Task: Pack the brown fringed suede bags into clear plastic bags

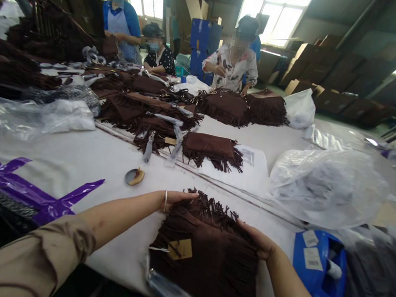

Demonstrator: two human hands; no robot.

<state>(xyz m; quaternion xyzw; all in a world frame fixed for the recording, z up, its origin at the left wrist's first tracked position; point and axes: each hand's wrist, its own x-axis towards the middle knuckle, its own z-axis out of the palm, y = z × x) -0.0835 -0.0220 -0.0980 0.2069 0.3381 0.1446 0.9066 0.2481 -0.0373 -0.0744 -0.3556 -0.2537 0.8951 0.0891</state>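
Note:
A dark brown fringed bag [210, 268] lies in front of me at the near edge of the white-covered table, with its fringe pointing away. A tan paper tag [181, 249] rests on it, and a strip of clear plastic wrap [177, 295] runs along its near side. My left hand [180, 200] grips the far left corner by the fringe, thumb on top. On the right edge, my right hand [260, 241] holds the bag with its fingers mostly hidden beneath. Another fringed bag [213, 145] lies flat beyond.
A small round dish [134, 176] sits left of centre. Purple plastic packaging [36, 194] lies at left, a blue plastic container [319, 269] at right. A large clear bag [325, 186] stands behind it. Across the table, a co-worker [233, 65] handles more brown bags [226, 106].

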